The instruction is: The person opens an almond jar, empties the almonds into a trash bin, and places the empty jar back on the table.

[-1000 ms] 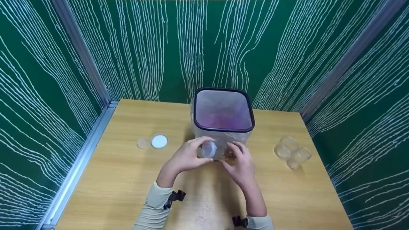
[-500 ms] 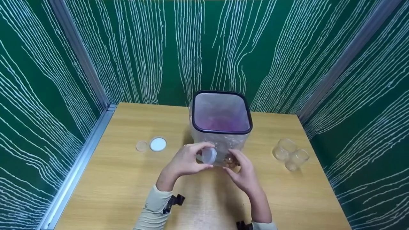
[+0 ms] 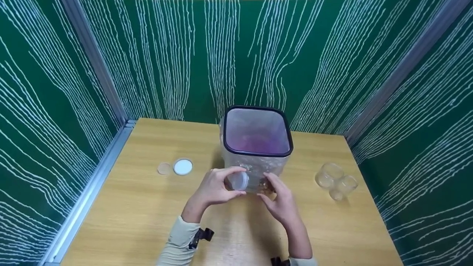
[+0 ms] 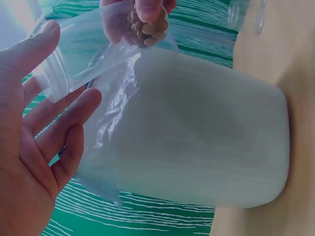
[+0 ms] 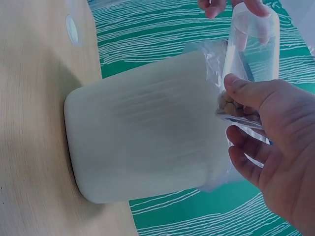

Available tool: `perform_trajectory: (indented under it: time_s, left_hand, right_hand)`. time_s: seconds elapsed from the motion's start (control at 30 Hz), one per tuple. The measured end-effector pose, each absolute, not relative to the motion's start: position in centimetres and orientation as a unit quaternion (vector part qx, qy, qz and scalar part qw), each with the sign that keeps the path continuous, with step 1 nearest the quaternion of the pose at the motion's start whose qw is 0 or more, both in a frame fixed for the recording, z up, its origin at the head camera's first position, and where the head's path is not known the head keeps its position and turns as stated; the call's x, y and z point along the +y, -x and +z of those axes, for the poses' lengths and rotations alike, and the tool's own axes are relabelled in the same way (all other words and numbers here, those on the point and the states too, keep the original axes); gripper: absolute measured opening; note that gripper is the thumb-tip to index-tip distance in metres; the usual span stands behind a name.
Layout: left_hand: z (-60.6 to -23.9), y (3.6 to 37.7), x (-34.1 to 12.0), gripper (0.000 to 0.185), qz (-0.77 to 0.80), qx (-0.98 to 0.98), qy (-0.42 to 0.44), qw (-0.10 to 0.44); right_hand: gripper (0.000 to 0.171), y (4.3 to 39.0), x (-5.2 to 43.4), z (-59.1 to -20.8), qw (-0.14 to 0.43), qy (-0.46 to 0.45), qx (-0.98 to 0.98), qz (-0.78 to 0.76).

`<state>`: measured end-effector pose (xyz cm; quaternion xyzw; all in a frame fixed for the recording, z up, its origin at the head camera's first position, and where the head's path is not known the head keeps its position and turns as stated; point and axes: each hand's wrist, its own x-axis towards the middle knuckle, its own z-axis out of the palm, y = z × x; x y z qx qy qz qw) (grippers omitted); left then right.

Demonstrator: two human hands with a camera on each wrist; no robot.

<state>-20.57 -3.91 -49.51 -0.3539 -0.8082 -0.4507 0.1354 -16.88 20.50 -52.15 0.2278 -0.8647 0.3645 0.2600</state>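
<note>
Left hand (image 3: 214,188) has its fingers (image 4: 59,125) curled round the white lid (image 3: 239,181) end of a small clear jar (image 5: 251,49), thumb over the top, so that's a proper grasp. Right hand (image 3: 282,199) pinches the other end, the jar's base, where a clump of brown nuts or beans (image 5: 230,105) sits; thumb and fingers are closed on it too, not released.

The jar is up off the tabletop (image 3: 140,214), held between both hands right in front of the lined bin (image 3: 257,147), just below its black rim. It's lying roughly on its side, long axis running left to right across the person, lid pointing to their left and base to their right, maybe slightly tilted.

Looks to me like the lid-twisting step: one hand steadies the body, the other works the cap. Next move would need a firm counter-grip on the base while the lid turns.

Further out: a loose white lid (image 3: 183,167) and a tan disc (image 3: 163,169) on the left, clear empty jars (image 3: 335,179) on the right
</note>
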Motion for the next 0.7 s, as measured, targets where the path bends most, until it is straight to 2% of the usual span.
perform_trajectory:
  time_s: [0.2, 0.37, 0.6, 0.7]
  left_hand:
    - [-50.0, 20.6, -4.2, 0.051, -0.487, -0.813, 0.296, 0.120]
    - [-50.0, 20.3, -4.0, 0.052, -0.442, -0.851, 0.254, 0.129]
    - [-49.7, 19.7, -5.1, 0.074, -0.445, -0.847, 0.277, 0.093]
    - [-49.3, 19.6, -5.5, 0.077, -0.442, -0.841, 0.301, 0.077]
  right_hand:
    - [0.069, 16.9, 19.9, -52.6, 0.302, -0.220, -0.861, 0.344]
    - [0.068, 17.0, 19.9, -52.8, 0.317, -0.210, -0.861, 0.338]
    - [0.068, 17.0, 20.2, -53.2, 0.312, -0.208, -0.861, 0.344]
    - [0.068, 17.1, 20.3, -53.2, 0.310, -0.209, -0.858, 0.351]
